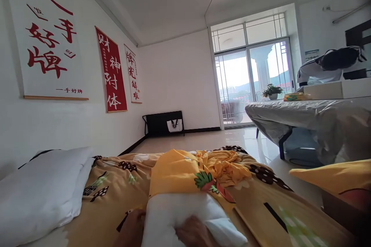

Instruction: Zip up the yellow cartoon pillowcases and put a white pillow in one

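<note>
Between the left hand (pixel 131 227) and right hand (pixel 193 234) sits a white pillow (pixel 174 209): the right clasps its near edge, the left touches its side, grip unclear. Just beyond both, a yellow pillowcase (pixel 176 171) covers its far end.

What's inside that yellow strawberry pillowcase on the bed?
A white pillow pokes out of the pillowcase, left hand and right hand against it; the fabric hides how far in it goes.

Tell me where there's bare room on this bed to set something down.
Free: flat sheet between white pillow and yellow pillowcase, and the strip right of it. Crowded: bottom centre, left hand and right hand at the white insert.
</note>
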{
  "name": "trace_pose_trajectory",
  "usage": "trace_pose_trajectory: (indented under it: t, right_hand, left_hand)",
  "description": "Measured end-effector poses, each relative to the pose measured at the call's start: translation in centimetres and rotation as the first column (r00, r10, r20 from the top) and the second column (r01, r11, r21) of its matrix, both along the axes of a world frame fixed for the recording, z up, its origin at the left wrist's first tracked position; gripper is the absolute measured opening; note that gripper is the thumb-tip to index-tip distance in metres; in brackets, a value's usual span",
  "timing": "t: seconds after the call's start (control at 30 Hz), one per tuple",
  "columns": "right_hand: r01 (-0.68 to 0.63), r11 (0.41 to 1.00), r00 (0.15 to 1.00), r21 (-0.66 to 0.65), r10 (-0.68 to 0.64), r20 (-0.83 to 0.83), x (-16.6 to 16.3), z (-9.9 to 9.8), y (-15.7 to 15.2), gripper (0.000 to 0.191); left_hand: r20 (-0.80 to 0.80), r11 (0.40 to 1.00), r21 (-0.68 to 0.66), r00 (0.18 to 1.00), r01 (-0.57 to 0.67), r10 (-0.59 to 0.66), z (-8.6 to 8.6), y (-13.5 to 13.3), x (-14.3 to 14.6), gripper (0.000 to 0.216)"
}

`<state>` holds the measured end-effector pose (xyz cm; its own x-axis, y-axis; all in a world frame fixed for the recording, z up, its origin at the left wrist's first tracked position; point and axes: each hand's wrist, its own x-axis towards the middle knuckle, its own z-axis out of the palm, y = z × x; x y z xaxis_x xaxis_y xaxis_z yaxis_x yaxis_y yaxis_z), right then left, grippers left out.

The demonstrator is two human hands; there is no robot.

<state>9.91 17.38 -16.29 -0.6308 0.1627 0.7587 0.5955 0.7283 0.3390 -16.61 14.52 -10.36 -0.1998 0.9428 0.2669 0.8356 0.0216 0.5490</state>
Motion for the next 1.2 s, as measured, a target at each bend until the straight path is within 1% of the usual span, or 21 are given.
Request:
trace_pose_trajectory:
  t: [0.07, 0.13, 0.2, 0.27, 0.3, 0.33, 0.4, 0.43, 0.5, 0.53, 0.6, 0.67, 0.73, 0.8, 0.83, 0.9, 0.97, 1.0, 1.07, 1.13, 1.2]
  right_hand:
    - [0.003, 0.999, 1.0, 0.052, -0.002, -0.024, -1.2, -3.1, 0.9, 0.02]
    - [0.014, 0.998, 0.998, 0.054, -0.01, -0.068, -2.0, -4.0, 0.9, 0.015]
    - [0.014, 0.998, 0.995, 0.053, -0.008, -0.1, -2.2, -3.6, 0.2, 0.011]
    - [0.003, 0.999, 0.997, 0.052, 0.001, -0.081, -2.0, -2.7, -0.8, 0.009]
    - [0.001, 0.999, 0.998, 0.046, 0.002, -0.068, -1.6, -2.4, -1.4, 0.01]
    - [0.007, 1.0, 0.999, 0.024, -0.006, -0.051, -1.1, -2.1, -2.1, 0.015]
    - [0.016, 0.997, 1.0, -0.076, -0.015, 0.008, 0.6, -1.6, -3.4, 0.028]
    - [0.011, 0.988, 0.999, -0.152, -0.005, 0.038, 1.9, -1.2, -3.9, 0.033]
    - [-0.002, 0.951, 0.998, -0.31, 0.02, 0.056, 5.2, -0.1, -4.6, 0.037]
    - [-0.002, 0.927, 0.999, -0.374, 0.019, 0.041, 7.2, 0.7, -4.6, 0.037]
    - [0.037, 0.897, 0.996, -0.44, -0.069, -0.058, 10.9, 2.5, -3.9, 0.039]
    - [0.141, 0.853, 0.937, -0.502, -0.278, -0.209, 13.5, 4.2, -2.3, 0.059]
    - [0.205, 0.786, 0.866, -0.584, -0.423, -0.266, 14.2, 5.3, -0.3, 0.077]
    - [0.236, 0.707, 0.841, -0.666, -0.492, -0.225, 13.3, 5.7, 1.5, 0.083]
    - [0.245, 0.665, 0.84, -0.706, -0.509, -0.188, 12.6, 5.8, 2.2, 0.08]
    - [0.275, 0.584, 0.84, -0.763, -0.533, -0.105, 11.3, 5.9, 2.9, 0.066]
    - [0.335, 0.555, 0.847, -0.761, -0.532, -0.015, 10.6, 6.4, 2.8, 0.049]
    - [0.38, 0.562, 0.849, -0.735, -0.527, 0.036, 10.7, 7.0, 2.3, 0.045]
    - [0.471, 0.616, 0.845, -0.632, -0.521, 0.122, 11.5, 8.5, 0.8, 0.042]
    - [0.517, 0.719, 0.843, -0.465, -0.521, 0.133, 12.6, 10.3, -1.4, 0.038]
    - [0.486, 0.843, 0.871, -0.231, -0.489, 0.048, 13.2, 11.1, -4.1, 0.039]
  left_hand:
    - [-0.009, 0.997, 0.048, 0.998, 0.061, -0.061, 0.4, 0.7, -0.1, 0.025]
    - [-0.099, 0.956, 0.171, 0.969, 0.24, -0.225, 1.6, 0.8, 1.5, 0.03]
    - [-0.277, 0.833, 0.254, 0.862, 0.491, -0.424, 3.6, 0.8, 5.0, 0.049]
    - [-0.414, 0.734, 0.202, 0.736, 0.648, -0.536, 5.5, 1.3, 9.9, 0.077]
    - [-0.456, 0.709, 0.164, 0.69, 0.686, -0.562, 6.1, 1.8, 12.4, 0.085]
    - [-0.479, 0.719, 0.138, 0.682, 0.681, -0.553, 6.5, 2.4, 14.8, 0.085]
    - [-0.484, 0.757, 0.112, 0.7, 0.644, -0.524, 6.3, 3.5, 18.4, 0.055]
    - [-0.479, 0.772, 0.109, 0.713, 0.627, -0.511, 5.9, 3.9, 19.5, 0.039]
    - [-0.473, 0.776, 0.106, 0.718, 0.621, -0.51, 5.1, 3.9, 20.0, 0.022]
    - [-0.474, 0.774, 0.111, 0.718, 0.623, -0.51, 4.8, 3.6, 19.5, 0.019]
    - [-0.454, 0.774, 0.163, 0.743, 0.612, -0.492, 4.9, 2.3, 17.6, 0.016]
    - [-0.393, 0.772, 0.261, 0.794, 0.58, -0.464, 5.7, 0.5, 14.9, 0.02]
    - [-0.313, 0.756, 0.339, 0.825, 0.56, -0.47, 6.7, -1.2, 12.3, 0.028]
    - [-0.259, 0.74, 0.37, 0.827, 0.562, -0.498, 7.2, -2.6, 9.8, 0.032]
    - [-0.241, 0.74, 0.375, 0.829, 0.559, -0.504, 7.1, -3.1, 8.7, 0.034]
    - [-0.221, 0.752, 0.374, 0.84, 0.543, -0.496, 6.3, -3.8, 6.4, 0.04]
    - [-0.214, 0.773, 0.337, 0.843, 0.538, -0.494, 5.0, -4.2, 4.0, 0.051]
    - [-0.208, 0.784, 0.307, 0.842, 0.539, -0.497, 4.4, -4.3, 2.9, 0.057]
    - [-0.184, 0.803, 0.251, 0.84, 0.541, -0.51, 3.6, -4.5, 0.7, 0.066]
    - [-0.159, 0.809, 0.259, 0.849, 0.528, -0.503, 3.8, -4.8, -1.2, 0.072]
    - [-0.143, 0.795, 0.344, 0.865, 0.499, -0.481, 4.5, -5.3, -2.4, 0.073]
